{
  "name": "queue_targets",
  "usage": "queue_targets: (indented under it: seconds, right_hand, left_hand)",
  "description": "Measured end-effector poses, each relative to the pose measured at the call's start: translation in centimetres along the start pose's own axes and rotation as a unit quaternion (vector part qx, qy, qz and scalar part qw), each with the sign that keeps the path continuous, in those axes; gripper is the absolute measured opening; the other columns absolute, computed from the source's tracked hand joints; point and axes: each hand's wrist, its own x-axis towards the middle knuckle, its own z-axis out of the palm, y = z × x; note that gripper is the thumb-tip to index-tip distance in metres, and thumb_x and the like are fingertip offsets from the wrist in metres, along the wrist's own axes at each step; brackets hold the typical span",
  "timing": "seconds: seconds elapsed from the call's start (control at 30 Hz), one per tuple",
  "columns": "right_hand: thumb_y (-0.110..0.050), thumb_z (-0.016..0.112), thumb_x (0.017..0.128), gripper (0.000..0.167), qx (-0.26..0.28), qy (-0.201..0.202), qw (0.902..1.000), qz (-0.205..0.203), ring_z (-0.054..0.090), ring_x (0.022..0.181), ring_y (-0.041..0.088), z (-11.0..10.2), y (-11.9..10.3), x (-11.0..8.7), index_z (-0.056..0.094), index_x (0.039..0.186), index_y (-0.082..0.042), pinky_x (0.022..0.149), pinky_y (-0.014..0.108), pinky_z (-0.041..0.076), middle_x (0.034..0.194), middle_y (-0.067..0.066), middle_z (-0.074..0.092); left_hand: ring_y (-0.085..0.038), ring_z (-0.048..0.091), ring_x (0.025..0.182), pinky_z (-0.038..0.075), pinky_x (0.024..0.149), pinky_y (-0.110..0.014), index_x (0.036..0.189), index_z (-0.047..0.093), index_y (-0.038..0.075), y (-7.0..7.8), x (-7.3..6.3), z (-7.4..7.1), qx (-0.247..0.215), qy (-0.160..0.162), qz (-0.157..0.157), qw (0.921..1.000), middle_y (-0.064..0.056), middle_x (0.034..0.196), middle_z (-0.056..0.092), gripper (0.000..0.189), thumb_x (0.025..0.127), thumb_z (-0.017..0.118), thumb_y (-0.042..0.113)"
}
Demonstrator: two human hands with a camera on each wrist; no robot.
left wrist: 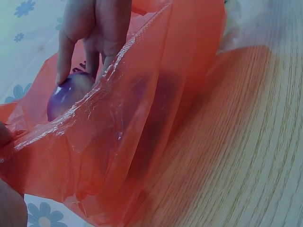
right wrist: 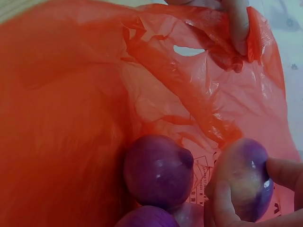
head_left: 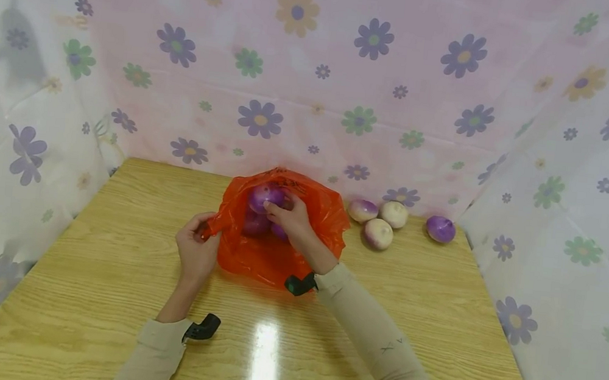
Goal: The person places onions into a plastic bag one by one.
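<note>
A thin red plastic bag (head_left: 242, 262) lies on its side on the table, its mouth facing me. At its left edge my left hand (head_left: 198, 254) pinches the plastic of the rim. My right hand (head_left: 298, 221) reaches inside the mouth, thumb and fingers gripping a purple-and-white turnip (right wrist: 244, 182). Beside that turnip, in the right wrist view, rest a round purple turnip (right wrist: 158, 172) and part of another purple turnip (right wrist: 147, 218). The left wrist view shows the gripped turnip (left wrist: 68, 97) behind the bag's near edge; red plastic veils the others.
Right of the bag sit a purple-topped turnip (head_left: 362, 211) and two paler turnips (head_left: 393, 214), grouped together. A purple turnip (head_left: 441, 229) stands apart near the table's back right corner. Flowered cloth (head_left: 314, 93) hangs behind and at both sides of the wooden table (head_left: 128, 246).
</note>
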Motion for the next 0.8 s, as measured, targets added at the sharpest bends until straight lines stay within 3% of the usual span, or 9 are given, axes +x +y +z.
queue_targets:
  seconds: [0.53,0.8]
  right_hand:
    - [-0.006,0.064,0.099,0.06,0.019,0.006,0.9996,-0.021,0.063,0.121,0.04,1.4,0.0,1.5,0.037,0.153,-0.004,0.102,0.044,0.051,0.149,0.021,0.046]
    - [-0.004,0.061,0.1,0.051,0.048,0.023,0.9979,-0.038,0.064,0.12,0.04,1.9,0.3,1.9,0.044,0.148,0.003,0.099,0.043,0.053,0.138,0.025,0.054]
  left_hand:
    - [-0.011,0.066,0.085,0.058,0.077,-0.018,0.107,0.064,-0.02,0.2,0.4,-0.4,0.004,0.017,0.003,0.9998,0.004,0.096,0.069,0.02,0.087,0.064,-0.018]
    - [-0.009,0.068,0.085,0.059,0.078,-0.019,0.108,0.063,-0.021,0.3,0.5,-0.4,-0.009,0.016,0.001,0.9998,0.003,0.096,0.069,0.021,0.086,0.064,-0.019]
